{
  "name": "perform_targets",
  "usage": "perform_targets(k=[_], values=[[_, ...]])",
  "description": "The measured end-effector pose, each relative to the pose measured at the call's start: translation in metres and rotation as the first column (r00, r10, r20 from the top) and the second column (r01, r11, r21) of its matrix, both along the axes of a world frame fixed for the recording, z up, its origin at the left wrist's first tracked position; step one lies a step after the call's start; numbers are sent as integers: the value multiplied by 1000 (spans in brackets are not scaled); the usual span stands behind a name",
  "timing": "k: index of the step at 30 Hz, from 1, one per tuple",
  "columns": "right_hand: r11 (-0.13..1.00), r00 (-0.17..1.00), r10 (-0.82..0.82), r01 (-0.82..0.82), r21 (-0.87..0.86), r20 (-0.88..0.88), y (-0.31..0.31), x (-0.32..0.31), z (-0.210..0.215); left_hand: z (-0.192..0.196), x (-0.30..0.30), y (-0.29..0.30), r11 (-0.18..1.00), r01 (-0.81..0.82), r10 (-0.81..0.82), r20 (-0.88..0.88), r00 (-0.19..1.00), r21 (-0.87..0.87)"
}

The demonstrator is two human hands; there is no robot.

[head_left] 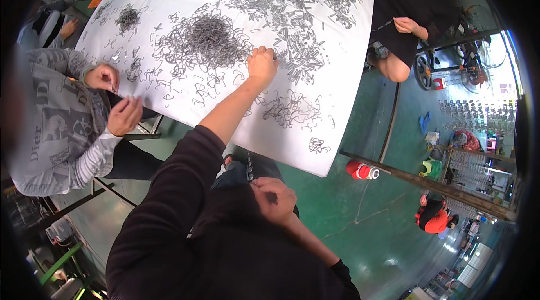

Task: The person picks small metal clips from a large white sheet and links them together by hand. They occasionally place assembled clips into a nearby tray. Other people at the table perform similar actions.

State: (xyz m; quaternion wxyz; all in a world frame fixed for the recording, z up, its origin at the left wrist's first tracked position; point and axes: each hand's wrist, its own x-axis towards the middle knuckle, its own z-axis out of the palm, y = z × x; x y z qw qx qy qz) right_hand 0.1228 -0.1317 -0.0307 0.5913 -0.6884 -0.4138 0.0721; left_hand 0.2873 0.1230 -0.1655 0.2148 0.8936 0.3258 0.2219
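My left hand (pixel 262 68) reaches over the white-covered table (pixel 264 151). Its fingers are curled down at the border between a heap of dark curved wire hooks (pixel 214 33) and a wide spread of slim grey metal pieces (pixel 298 41). The fingertips are hidden, so what they hold cannot be made out. Close to my body, below the table edge, my right hand (pixel 275 200) is closed with thumb and fingers together; anything in it is too small to name. A looser group of hooks (pixel 289 110) lies on the near part of the table.
At the left a person in a grey patterned top (pixel 62 120) holds both hands by the table edge. Another person in black (pixel 405 13) sits at the far right. A red and white container (pixel 363 170) stands on the green floor (pixel 360 227), near a long rail (pixel 427 185).
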Motion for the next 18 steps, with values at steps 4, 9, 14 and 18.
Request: perform_targets(k=[4, 9, 14, 18], values=[[999, 999, 36, -37, -27, -9, -1, 4, 2, -5, 3, -3, 995, 99, -99, -61, 993, 1], [998, 997, 40, -42, -35, -63, 5, 0, 0, 41, -56, -8, 905, 233, -128, 296, 947, -356], [1000, 999, 7, -7, -13, -50, 8, 0, -5, 115, -170, -58, 677, 204, -127, 161, 979, -707], [999, 996, -28, 31, 26, -89, 12, -5, -3, 153, -231, -90, 537, 191, -67, 184, 981, -822]])
